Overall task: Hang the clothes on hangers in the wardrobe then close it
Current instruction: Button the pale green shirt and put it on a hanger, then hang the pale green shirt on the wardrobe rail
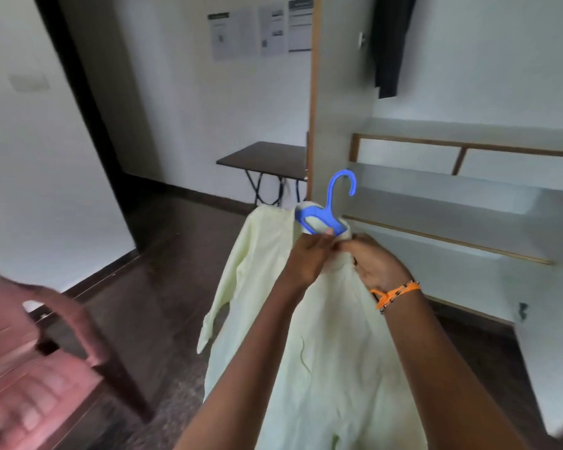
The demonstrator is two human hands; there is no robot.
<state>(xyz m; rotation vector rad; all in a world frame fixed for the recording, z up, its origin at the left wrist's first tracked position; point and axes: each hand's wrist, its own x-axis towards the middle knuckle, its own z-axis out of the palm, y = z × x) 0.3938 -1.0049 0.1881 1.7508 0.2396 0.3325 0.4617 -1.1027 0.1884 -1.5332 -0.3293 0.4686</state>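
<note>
Head view: a pale yellow shirt (322,336) is held up in front of the open wardrobe (452,196), already draped over a blue hanger (327,212). The hanger's hook is seen rising above the collar, tilted a little to the right, with its open curl turned down on the right side; the hanger's shoulder bar is mostly hidden inside the shirt, and only the blue loop at the neck is visible. The shirt's long axis runs downward and toward the camera, the collar at the top and the hem leaving the bottom edge of the picture, while one sleeve is seen hanging down on the left. The collar area is pinched by the left hand (307,259), its fingers curled onto the fabric just below the hanger's neck. The shirt front beside it is gripped by the right hand (376,266), whose fingers are curled into the cloth; an orange wristband (395,293) is worn on that wrist. A dark garment (389,43) is seen hanging in the upper part of the wardrobe. A reddish plastic chair (39,352) is blurred at lower left, and a small dark table (264,157) stands by the far wall.
</note>
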